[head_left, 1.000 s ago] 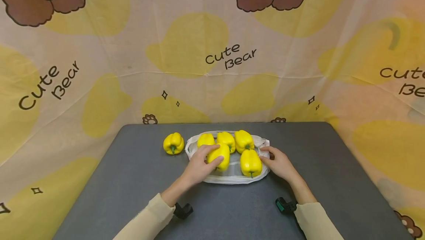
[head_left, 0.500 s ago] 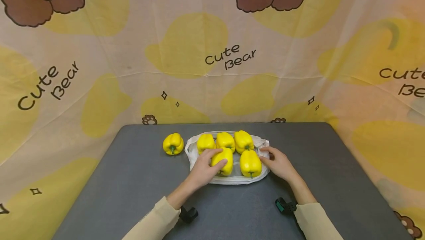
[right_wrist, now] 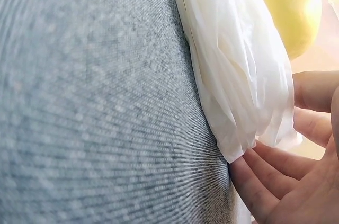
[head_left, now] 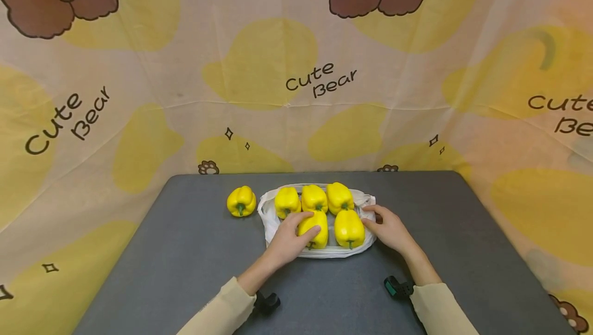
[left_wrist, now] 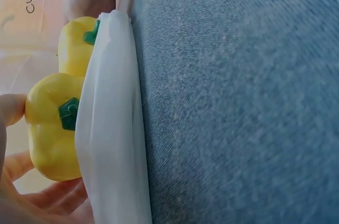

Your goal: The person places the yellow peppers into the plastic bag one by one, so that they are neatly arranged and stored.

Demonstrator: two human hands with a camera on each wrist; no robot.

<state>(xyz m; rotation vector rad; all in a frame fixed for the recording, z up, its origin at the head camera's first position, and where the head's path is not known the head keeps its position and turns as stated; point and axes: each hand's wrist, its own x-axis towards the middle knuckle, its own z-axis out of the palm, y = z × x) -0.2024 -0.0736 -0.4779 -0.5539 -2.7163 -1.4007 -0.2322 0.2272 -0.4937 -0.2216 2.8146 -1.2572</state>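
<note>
A white plastic bag [head_left: 333, 253] lies spread on the table with several yellow bell peppers in it. My left hand [head_left: 286, 240] grips the front-left bell pepper [head_left: 323, 238], its thumb and fingers around the sides. The left wrist view shows that bell pepper [left_wrist: 50, 128], green stem toward the camera, behind the bag's white rim [left_wrist: 111, 123]. My right hand [head_left: 391, 228] holds the bag's right edge. In the right wrist view its fingers lie along the bag's crumpled edge [right_wrist: 238, 75]. Beside that hand sits the front-right bell pepper [head_left: 349, 228].
Three bell peppers line the back of the bag, among them the back-right one [head_left: 340, 196]. A single bell pepper [head_left: 241, 201] stands outside, left of the bag. The grey table [head_left: 185, 252] meets a printed cloth backdrop [head_left: 259, 67] behind.
My left hand has moved the gripped bell pepper right and toward me, down beside the front-right one. The back-left pepper shows more fully now. My right hand has stayed put.
</note>
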